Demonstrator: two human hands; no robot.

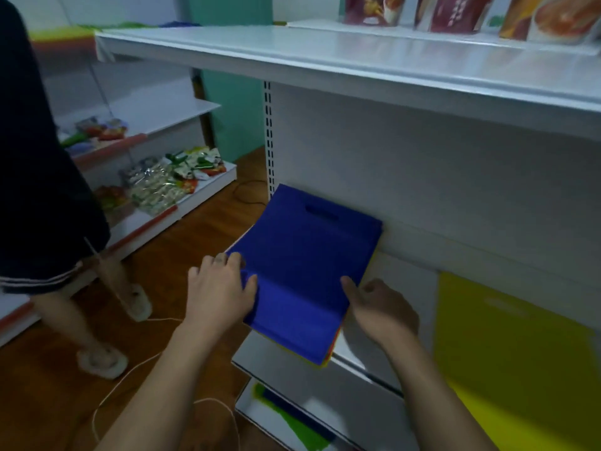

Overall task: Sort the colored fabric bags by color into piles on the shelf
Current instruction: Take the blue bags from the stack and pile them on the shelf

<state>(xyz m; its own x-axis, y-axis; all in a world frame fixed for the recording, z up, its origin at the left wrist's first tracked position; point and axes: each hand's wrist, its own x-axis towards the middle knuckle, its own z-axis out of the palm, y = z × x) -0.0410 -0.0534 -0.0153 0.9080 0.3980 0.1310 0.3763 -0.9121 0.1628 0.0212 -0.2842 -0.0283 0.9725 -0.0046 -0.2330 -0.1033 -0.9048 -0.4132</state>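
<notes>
- Head view: a stack of fabric bags is seen on the white shelf [374, 356], with a blue bag [302, 271] on top. Edges of orange and yellow bags [331, 351] show under it at the near right corner, so the stack is judged to be still mixed.
- The near left edge of the blue bag is held by the left hand [218, 291]: the thumb lies on top of the cloth and the fingers are curled at the edge.
- The right hand [379, 307] is placed at the right edge of the stack. Its thumb touches the blue cloth, and the other fingers are loosely bent beside the stack. If something is pinched there, it cannot be told.
- A yellow bag [507, 346] lies apart on the same shelf, to the right; it is judged to be the start of the yellow pile.
- The step in hand is judged to be the taking of the top blue bag from the stack.
- To do it well, only the top layer should be pinched, and the lower bags should be pressed down by the right hand, so that they are not dragged over the shelf edge.
- The bag is thin and soft, so it should be lifted flat and laid on a free place, well apart from the yellow one.
- On the lower shelf [325, 415] green and dark blue cloth [286, 418] is seen.
- A second person's legs [97, 307] stand to the left, and a white cord [130, 372] lies on the floor.
</notes>
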